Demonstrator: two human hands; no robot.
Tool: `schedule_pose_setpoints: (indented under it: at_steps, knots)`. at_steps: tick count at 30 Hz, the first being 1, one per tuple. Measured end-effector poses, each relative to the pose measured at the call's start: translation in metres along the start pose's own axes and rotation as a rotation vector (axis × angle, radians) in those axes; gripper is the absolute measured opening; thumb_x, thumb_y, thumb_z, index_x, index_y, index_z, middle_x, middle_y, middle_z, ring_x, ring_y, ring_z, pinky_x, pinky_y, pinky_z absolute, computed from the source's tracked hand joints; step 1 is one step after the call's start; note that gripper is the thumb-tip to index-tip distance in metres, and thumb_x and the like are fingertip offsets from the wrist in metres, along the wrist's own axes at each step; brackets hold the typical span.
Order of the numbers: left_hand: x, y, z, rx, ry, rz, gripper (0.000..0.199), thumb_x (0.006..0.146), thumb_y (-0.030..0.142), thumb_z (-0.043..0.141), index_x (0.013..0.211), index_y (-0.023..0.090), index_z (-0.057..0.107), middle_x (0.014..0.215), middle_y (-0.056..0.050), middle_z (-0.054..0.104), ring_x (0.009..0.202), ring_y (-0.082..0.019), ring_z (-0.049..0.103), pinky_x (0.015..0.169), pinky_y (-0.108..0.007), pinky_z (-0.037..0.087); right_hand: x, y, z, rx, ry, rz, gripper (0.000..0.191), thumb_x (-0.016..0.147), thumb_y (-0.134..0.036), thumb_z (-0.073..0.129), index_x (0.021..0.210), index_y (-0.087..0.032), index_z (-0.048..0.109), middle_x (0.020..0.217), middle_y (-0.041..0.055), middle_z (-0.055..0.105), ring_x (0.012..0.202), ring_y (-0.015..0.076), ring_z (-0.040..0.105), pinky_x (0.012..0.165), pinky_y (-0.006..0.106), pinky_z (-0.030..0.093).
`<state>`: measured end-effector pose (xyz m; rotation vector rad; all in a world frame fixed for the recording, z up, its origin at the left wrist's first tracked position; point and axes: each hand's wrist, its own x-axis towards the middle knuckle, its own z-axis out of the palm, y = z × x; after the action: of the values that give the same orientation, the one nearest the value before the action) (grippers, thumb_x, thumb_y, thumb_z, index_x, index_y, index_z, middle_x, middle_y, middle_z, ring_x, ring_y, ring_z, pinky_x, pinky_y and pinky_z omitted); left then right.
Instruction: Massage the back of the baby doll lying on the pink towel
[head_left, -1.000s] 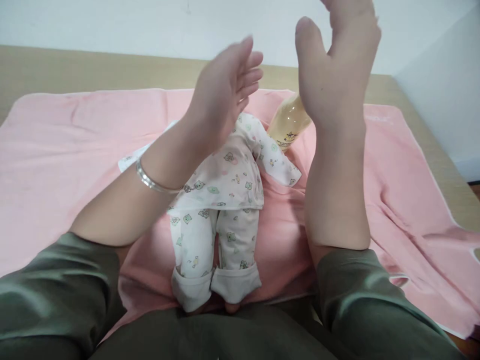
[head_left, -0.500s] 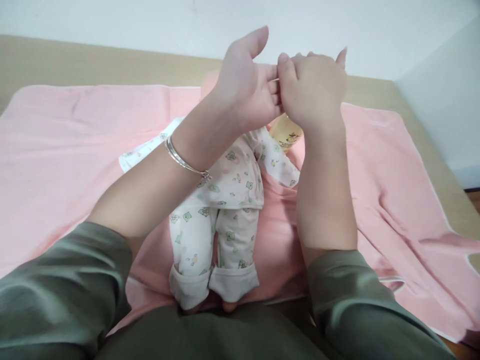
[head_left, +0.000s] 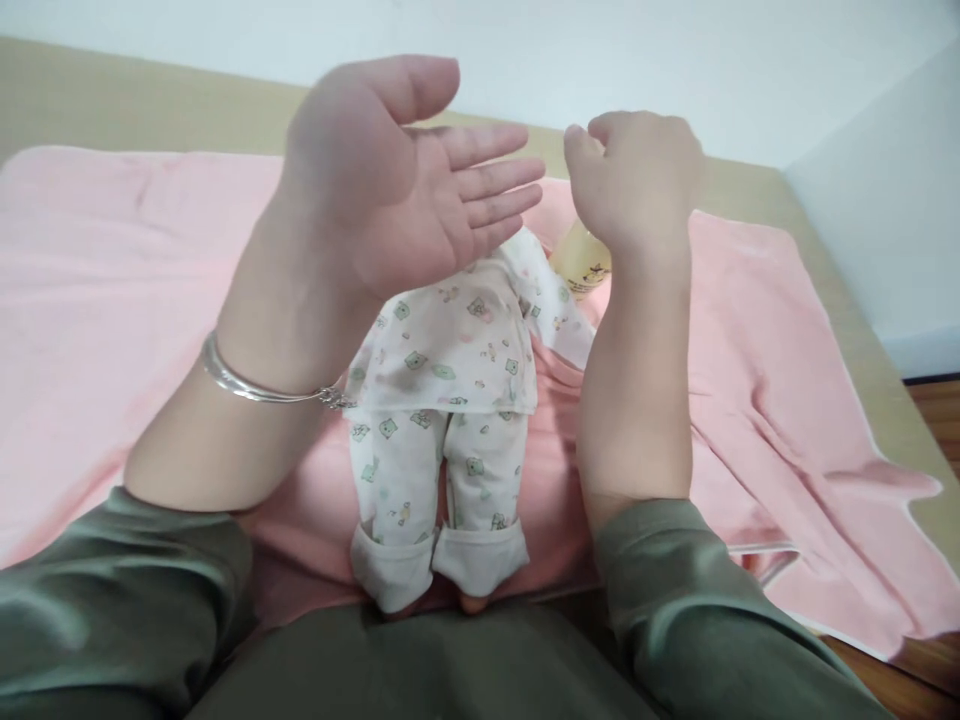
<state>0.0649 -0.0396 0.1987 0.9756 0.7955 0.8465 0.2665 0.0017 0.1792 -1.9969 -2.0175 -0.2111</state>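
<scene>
My left hand (head_left: 420, 180) is held up with the palm toward me, fingers stretched out and thumb apart, nothing in it. A silver bracelet (head_left: 262, 385) circles that wrist. To its right my right hand (head_left: 637, 175) shows its back, with fingers curled in; its palm is hidden and no object shows. A small gap separates the two hands. Beneath them lies a baby-sized figure, a baby or doll I cannot tell, in a white printed top (head_left: 450, 350) and matching trousers (head_left: 401, 480) with turned-up cuffs. My left hand hides its head.
A pink blanket (head_left: 112, 300) spreads under the figure over a pale wooden tabletop (head_left: 840, 270). Partly behind my right wrist is a yellow container (head_left: 579, 262) with a cartoon print. A white wall (head_left: 600, 60) stands behind the table.
My hands were touching, the right over the left's fingertips; they are now apart. The left has moved leftward and closer, palm turned more to view. The right hand's fingers have curled in.
</scene>
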Motion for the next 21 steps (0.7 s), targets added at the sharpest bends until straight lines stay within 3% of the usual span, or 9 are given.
schedule_pose_setpoints:
  at_steps: [2,5,8,10,13,17,21]
  knots:
    - [-0.007,0.005,-0.012,0.034,-0.006,0.063,0.075,0.118,0.034,0.001,0.128,0.010,0.071,0.122,-0.011,0.079,0.149,-0.028,0.060,0.114,-0.050,0.056,-0.001,0.003,0.000,-0.014,0.032,0.020,0.043,0.106,-0.034,0.037,0.100,-0.013,0.075,0.124,0.0233,0.079,0.127,0.0414,0.068,0.106,0.057,0.052]
    - [-0.011,0.008,-0.030,0.202,-0.020,0.196,0.061,0.120,0.035,0.019,0.128,0.014,0.076,0.114,-0.012,0.080,0.157,-0.036,0.048,0.110,-0.057,0.057,-0.002,0.009,0.001,-0.035,0.007,-0.023,0.048,0.108,-0.039,0.039,0.114,-0.011,0.078,0.131,0.0231,0.076,0.132,0.0442,0.066,0.104,0.060,0.054]
    - [-0.012,0.008,-0.036,0.425,0.140,0.314,0.058,0.118,0.033,0.023,0.133,0.013,0.075,0.118,-0.012,0.079,0.161,-0.042,0.038,0.105,-0.060,0.057,-0.002,0.011,0.001,-0.047,0.015,-0.062,0.049,0.109,-0.039,0.042,0.123,-0.009,0.079,0.135,0.0222,0.075,0.134,0.0445,0.065,0.109,0.063,0.052]
    - [-0.014,0.008,-0.030,0.495,0.207,0.351,0.060,0.117,0.031,0.020,0.137,0.014,0.074,0.120,-0.010,0.079,0.160,-0.043,0.040,0.102,-0.060,0.057,-0.003,0.010,0.002,-0.074,0.023,-0.043,0.049,0.109,-0.038,0.043,0.127,-0.009,0.078,0.134,0.0202,0.076,0.136,0.0416,0.065,0.121,0.068,0.041]
    - [-0.022,0.011,-0.008,0.280,0.149,0.270,0.067,0.116,0.026,0.008,0.139,0.015,0.070,0.128,-0.006,0.077,0.154,-0.039,0.050,0.103,-0.058,0.059,-0.003,0.006,0.003,-0.114,0.036,0.037,0.052,0.110,-0.039,0.039,0.132,-0.011,0.077,0.127,0.0138,0.079,0.139,0.0353,0.064,0.133,0.067,0.017]
    - [-0.032,0.012,0.020,-0.052,0.143,0.055,0.065,0.117,0.027,0.002,0.149,0.010,0.056,0.145,-0.010,0.071,0.139,-0.026,0.068,0.104,-0.033,0.064,-0.005,0.000,0.000,-0.057,0.084,0.096,0.047,0.108,-0.033,0.040,0.129,-0.015,0.079,0.128,0.0079,0.080,0.139,0.0313,0.065,0.134,0.067,0.008]
    - [-0.036,0.008,0.027,0.046,0.093,0.043,0.071,0.114,0.018,-0.002,0.145,0.007,0.060,0.123,-0.010,0.079,0.138,-0.029,0.068,0.102,-0.043,0.065,-0.024,-0.016,-0.020,0.072,0.169,0.027,0.040,0.105,-0.021,0.045,0.130,-0.009,0.075,0.136,0.0188,0.074,0.146,0.0361,0.061,0.134,0.077,0.003]
